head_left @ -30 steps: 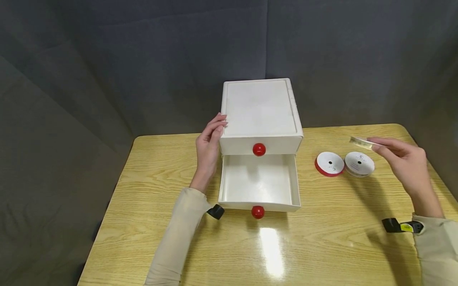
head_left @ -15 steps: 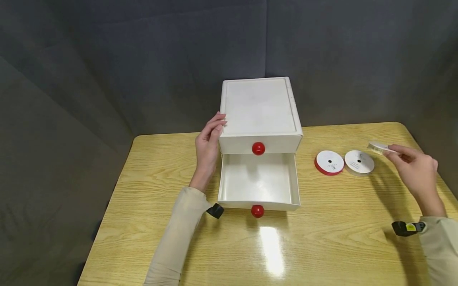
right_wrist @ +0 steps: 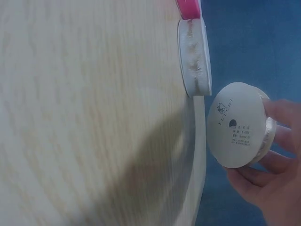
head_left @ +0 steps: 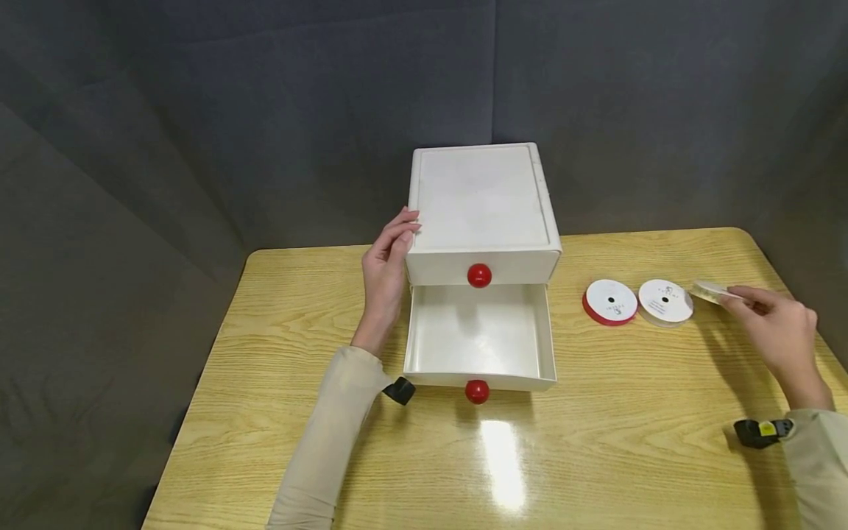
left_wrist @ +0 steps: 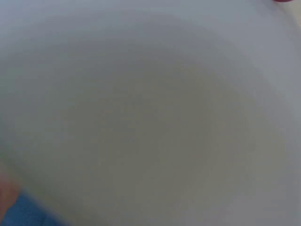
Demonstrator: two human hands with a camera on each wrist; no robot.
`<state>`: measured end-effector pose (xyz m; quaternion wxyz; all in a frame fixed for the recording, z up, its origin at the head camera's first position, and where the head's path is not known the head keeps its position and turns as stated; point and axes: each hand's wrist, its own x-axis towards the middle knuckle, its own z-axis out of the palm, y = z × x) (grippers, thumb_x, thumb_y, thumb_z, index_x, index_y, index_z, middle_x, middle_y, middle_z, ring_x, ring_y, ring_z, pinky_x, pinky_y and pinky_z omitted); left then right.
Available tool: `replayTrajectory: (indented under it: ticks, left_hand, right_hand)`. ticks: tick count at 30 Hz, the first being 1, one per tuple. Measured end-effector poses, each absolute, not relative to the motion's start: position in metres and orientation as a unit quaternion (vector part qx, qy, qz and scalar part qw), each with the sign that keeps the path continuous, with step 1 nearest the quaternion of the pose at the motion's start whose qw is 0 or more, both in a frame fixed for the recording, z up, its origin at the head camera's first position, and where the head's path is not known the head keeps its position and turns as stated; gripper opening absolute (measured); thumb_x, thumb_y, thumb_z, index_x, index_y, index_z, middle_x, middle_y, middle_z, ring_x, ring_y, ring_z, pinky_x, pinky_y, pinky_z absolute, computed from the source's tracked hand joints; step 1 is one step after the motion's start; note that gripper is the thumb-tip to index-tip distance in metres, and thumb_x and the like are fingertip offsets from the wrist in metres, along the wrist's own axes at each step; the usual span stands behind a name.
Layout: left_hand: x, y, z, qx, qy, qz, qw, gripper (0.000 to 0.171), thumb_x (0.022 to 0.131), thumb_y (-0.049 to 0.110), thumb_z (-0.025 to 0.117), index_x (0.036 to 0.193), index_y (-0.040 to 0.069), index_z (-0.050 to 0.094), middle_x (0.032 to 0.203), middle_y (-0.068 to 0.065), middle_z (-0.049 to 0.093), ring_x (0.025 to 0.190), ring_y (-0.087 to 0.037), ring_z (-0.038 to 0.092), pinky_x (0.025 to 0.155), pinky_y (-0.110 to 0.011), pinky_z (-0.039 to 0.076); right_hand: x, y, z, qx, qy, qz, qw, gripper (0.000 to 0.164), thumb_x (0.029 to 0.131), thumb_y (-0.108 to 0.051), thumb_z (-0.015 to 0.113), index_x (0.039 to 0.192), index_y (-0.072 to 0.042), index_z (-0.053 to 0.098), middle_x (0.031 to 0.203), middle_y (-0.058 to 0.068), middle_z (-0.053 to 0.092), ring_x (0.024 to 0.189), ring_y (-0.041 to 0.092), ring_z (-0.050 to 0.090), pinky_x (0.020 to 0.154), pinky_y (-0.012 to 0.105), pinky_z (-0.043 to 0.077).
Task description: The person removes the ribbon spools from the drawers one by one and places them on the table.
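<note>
"Where's the pale ribbon spool from where you stand?"

"Above the right side of the table, its right rim pinched in the right hand. It juts leftward from that grip, its flat face tilted."

"And the middle spool?"

"Just left of it, lying flat, with the red-edged spool left again, so the three make a row. Whether the first two touch, I can't tell."

"Is the left hand any nearer?"

"No, it's well apart, off to the left, fingers resting loosely on the left edge of the white cabinet. The pulled-out drawer lies between the hands, on the near side."
</note>
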<state>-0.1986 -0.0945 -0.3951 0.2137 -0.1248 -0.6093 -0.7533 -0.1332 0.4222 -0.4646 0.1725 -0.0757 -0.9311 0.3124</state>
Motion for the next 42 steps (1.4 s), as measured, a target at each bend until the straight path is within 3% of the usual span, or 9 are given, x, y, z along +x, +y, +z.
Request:
replayTrajectory:
  ticks: [2,5,7,8,28,30,33,36,42]
  left_hand:
    - [-0.199,-0.094,-0.395,-0.124,-0.613,-0.750,0.215,0.021,0.102,0.002,0.057,0.109,-0.013,0.070,0.128,-0.005,0.070,0.140,-0.019,0.051,0.122,-0.034,0.035]
    - [-0.199,-0.094,-0.395,-0.123,-0.614,-0.750,0.213,0.022,0.102,0.002,0.057,0.110,-0.015,0.069,0.128,-0.006,0.069,0.140,-0.019,0.051,0.122,-0.033,0.035]
    - [-0.198,-0.095,-0.395,-0.121,-0.615,-0.750,0.211,0.023,0.102,0.002,0.057,0.111,-0.016,0.068,0.129,-0.006,0.069,0.140,-0.019,0.051,0.122,-0.033,0.035]
    - [-0.198,-0.095,-0.395,-0.120,-0.615,-0.751,0.210,0.023,0.102,0.002,0.057,0.111,-0.015,0.068,0.129,-0.006,0.069,0.140,-0.019,0.051,0.121,-0.033,0.035]
    - [-0.198,-0.095,-0.395,-0.114,-0.625,-0.744,0.207,0.024,0.103,0.005,0.057,0.112,-0.014,0.069,0.130,-0.006,0.069,0.140,-0.017,0.051,0.122,-0.033,0.034]
    - [-0.198,-0.095,-0.395,-0.112,-0.624,-0.745,0.207,0.023,0.103,0.005,0.057,0.111,-0.013,0.069,0.130,-0.005,0.069,0.140,-0.017,0.051,0.122,-0.032,0.034]
    - [-0.198,-0.096,-0.395,-0.113,-0.621,-0.748,0.207,0.023,0.103,0.005,0.057,0.111,-0.012,0.070,0.129,-0.005,0.069,0.141,-0.017,0.050,0.122,-0.032,0.034]
    - [-0.198,-0.095,-0.395,-0.115,-0.619,-0.748,0.208,0.023,0.103,0.004,0.057,0.111,-0.012,0.070,0.129,-0.004,0.069,0.141,-0.018,0.050,0.122,-0.032,0.034]
    - [-0.198,-0.095,-0.395,-0.115,-0.622,-0.746,0.207,0.023,0.103,0.005,0.057,0.112,-0.013,0.069,0.130,-0.004,0.069,0.141,-0.017,0.050,0.122,-0.032,0.033]
  right_hand:
    - [-0.133,0.423,-0.466,-0.078,-0.933,0.307,0.171,0.042,0.103,-0.025,0.061,0.120,0.013,0.068,0.078,-0.039,0.048,0.074,-0.023,0.029,0.111,0.069,0.023]
    - [-0.132,0.425,-0.469,-0.079,-0.937,0.296,0.168,0.045,0.104,-0.026,0.060,0.121,0.014,0.067,0.088,0.005,0.074,0.076,-0.025,0.027,0.114,0.069,0.023]
    - [-0.131,0.426,-0.470,-0.079,-0.940,0.289,0.166,0.046,0.104,-0.028,0.059,0.121,0.014,0.067,0.104,0.034,0.069,0.077,-0.024,0.025,0.114,0.070,0.023]
    - [-0.131,0.426,-0.471,-0.080,-0.941,0.287,0.164,0.046,0.105,-0.028,0.059,0.122,0.014,0.067,0.111,0.040,0.064,0.077,-0.024,0.025,0.114,0.070,0.023]
    - [-0.132,0.434,-0.477,-0.074,-0.948,0.265,0.162,0.041,0.103,-0.024,0.062,0.116,0.015,0.068,0.105,0.040,0.066,0.071,-0.022,0.029,0.101,0.068,0.033]
    - [-0.132,0.435,-0.477,-0.070,-0.950,0.256,0.161,0.041,0.103,-0.023,0.063,0.116,0.015,0.068,0.103,0.039,0.066,0.067,-0.010,0.041,0.095,0.067,0.034]
    - [-0.132,0.436,-0.477,-0.066,-0.953,0.253,0.153,0.043,0.103,-0.024,0.064,0.117,0.017,0.066,0.103,0.041,0.066,0.072,0.024,0.062,0.094,0.069,0.033]
    - [-0.131,0.436,-0.476,-0.064,-0.956,0.248,0.146,0.043,0.102,-0.023,0.066,0.117,0.017,0.066,0.103,0.041,0.065,0.092,0.059,0.059,0.095,0.071,0.032]
    - [-0.132,0.438,-0.477,-0.053,-0.959,0.238,0.146,0.037,0.095,-0.017,0.074,0.110,0.016,0.069,0.100,0.040,0.067,0.084,0.054,0.061,0.088,0.067,0.035]
